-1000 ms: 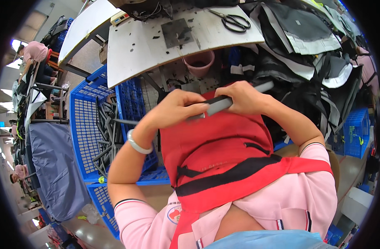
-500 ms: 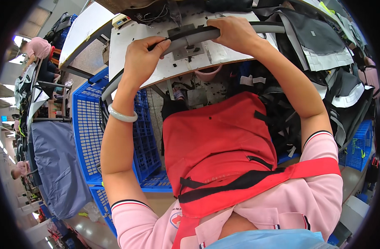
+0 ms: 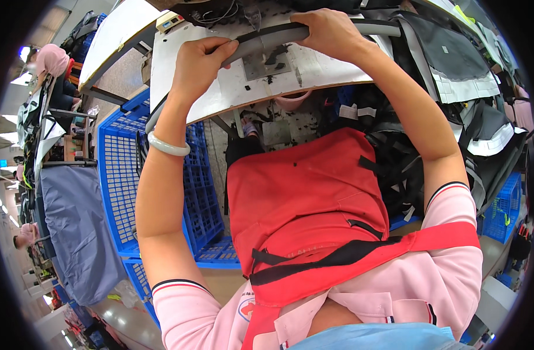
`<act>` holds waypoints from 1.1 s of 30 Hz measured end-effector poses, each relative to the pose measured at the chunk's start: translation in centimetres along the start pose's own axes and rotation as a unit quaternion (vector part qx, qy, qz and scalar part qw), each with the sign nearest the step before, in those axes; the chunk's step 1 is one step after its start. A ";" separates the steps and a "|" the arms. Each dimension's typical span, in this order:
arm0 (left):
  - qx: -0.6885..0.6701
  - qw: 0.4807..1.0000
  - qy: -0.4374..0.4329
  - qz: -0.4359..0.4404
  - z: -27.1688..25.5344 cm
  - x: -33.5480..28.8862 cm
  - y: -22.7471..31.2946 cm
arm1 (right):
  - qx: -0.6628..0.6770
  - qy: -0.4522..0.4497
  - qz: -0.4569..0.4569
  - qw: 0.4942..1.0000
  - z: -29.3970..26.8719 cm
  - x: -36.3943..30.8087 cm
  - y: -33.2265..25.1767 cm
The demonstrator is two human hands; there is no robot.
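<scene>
A long grey strip with a black edge [image 3: 265, 42] stretches in a curve between my hands over the white worktable [image 3: 220, 92]. My left hand [image 3: 198, 65] pinches it near its left bend, thumb against fingers. Farther right, my right hand [image 3: 330, 34] grips the same strip from above, fingers curled over it. One end of the strip runs on past my right hand toward a dark fabric pile; the other trails down beside my left forearm. Under the strip, a metal plate [image 3: 261, 69] is set in the tabletop, with black scraps on it.
Dark machinery [image 3: 211, 13] with loose threads stands at the table's far edge. Blue plastic crates [image 3: 120, 175] are at my left. Dark and white fabric pieces [image 3: 447, 55] pile up at the right. A pink bucket [image 3: 292, 101] sits under the table. Another person [image 3: 52, 61] is at far left.
Both hands have moved a little farther away over the table, carrying the strip with them. More of the metal plate shows now. Both hands keep their hold.
</scene>
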State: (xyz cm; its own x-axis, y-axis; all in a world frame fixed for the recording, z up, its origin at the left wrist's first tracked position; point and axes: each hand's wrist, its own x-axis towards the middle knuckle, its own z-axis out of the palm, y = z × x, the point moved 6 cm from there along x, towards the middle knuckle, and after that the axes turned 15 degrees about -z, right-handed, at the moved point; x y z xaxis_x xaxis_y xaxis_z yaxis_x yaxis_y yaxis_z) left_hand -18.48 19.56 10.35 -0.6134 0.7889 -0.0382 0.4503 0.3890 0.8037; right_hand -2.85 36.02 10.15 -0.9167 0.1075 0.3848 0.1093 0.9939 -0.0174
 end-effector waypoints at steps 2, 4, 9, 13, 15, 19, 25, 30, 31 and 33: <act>-0.009 1.000 -0.005 -0.009 0.0 0.8 -0.3 | -0.010 0.014 -0.007 1.000 0.1 0.3 0.5; -0.031 0.999 -0.013 -0.026 0.0 2.0 -1.3 | 0.010 -0.089 0.027 0.996 -0.2 1.6 0.7; -0.004 0.998 0.058 0.027 -1.9 1.1 -1.3 | -0.026 0.066 0.058 0.996 -1.1 -0.6 2.6; 0.120 0.985 -0.072 0.102 2.5 -3.1 1.0 | 0.088 -0.009 -0.242 0.966 0.0 -4.5 -14.5; 0.070 0.983 -0.124 0.113 6.0 -4.8 4.5 | 0.010 0.103 -0.332 0.937 2.5 -6.2 -20.6; -0.012 0.981 -0.142 0.131 7.4 -5.4 4.7 | -0.026 0.017 -0.271 0.962 5.1 -3.6 -20.5; -0.050 0.926 -0.333 -0.174 3.4 -6.3 -4.1 | 0.096 -0.076 -0.084 0.989 -2.0 -5.3 -6.4; -0.013 0.982 -0.182 -0.056 2.4 -5.1 -1.7 | 0.064 -0.027 -0.080 0.994 -2.4 -4.7 -4.2; -0.041 0.982 -0.173 -0.057 2.2 -4.9 -1.3 | 0.043 -0.032 -0.078 0.996 -2.7 -4.2 -3.9; -0.098 0.981 -0.157 -0.060 1.6 -4.4 -0.1 | 0.073 -0.057 -0.032 0.995 -3.2 -3.3 -2.8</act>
State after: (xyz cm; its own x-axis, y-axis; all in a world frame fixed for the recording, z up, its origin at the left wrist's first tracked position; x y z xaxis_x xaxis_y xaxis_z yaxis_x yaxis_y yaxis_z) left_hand -14.78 16.76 9.51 -0.4113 0.8622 -0.2958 0.2353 0.4139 0.8794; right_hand 1.14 32.80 11.86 -0.9586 0.0378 0.2824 -0.0003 0.9911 -0.1335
